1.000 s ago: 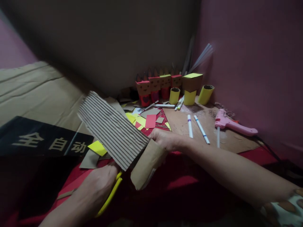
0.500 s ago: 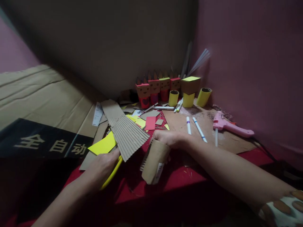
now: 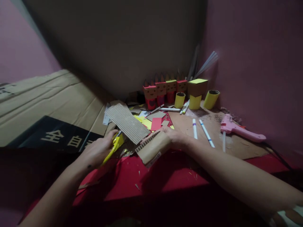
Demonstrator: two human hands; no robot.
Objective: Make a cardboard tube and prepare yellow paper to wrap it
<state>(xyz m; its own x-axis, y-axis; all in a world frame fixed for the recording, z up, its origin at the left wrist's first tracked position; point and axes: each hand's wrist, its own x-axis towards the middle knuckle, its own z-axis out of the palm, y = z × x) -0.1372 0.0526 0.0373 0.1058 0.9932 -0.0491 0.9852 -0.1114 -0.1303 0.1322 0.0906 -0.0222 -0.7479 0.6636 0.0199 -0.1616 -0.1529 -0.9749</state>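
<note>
My left hand (image 3: pixel 98 152) is closed around the handles of yellow scissors (image 3: pixel 115 145); their blades are mostly hidden. A curved piece of brown corrugated cardboard (image 3: pixel 155 147), with a small white label on it, is gripped in my right hand (image 3: pixel 174 137). Between the two hands a long ribbed cardboard strip (image 3: pixel 129 122) slants across, its near end close to the fingers of my right hand. Whether that strip joins the curved piece cannot be made out. Scraps of yellow paper and a red paper piece (image 3: pixel 156 123) lie just beyond.
Several cardboard figures (image 3: pixel 150 93) with faces stand at the back, beside yellow tubes (image 3: pixel 180 100). Markers (image 3: pixel 194 128) and a pink glue gun (image 3: pixel 236 129) with a cord lie to the right. A large cardboard box (image 3: pixel 71 104) borders the left of the red tabletop (image 3: pixel 165 176).
The curved cardboard has risen and turned more sideways. The ribbed strip has shifted and tilted flatter. My left hand has moved up slightly, showing more of the scissors. The view has shifted left.
</note>
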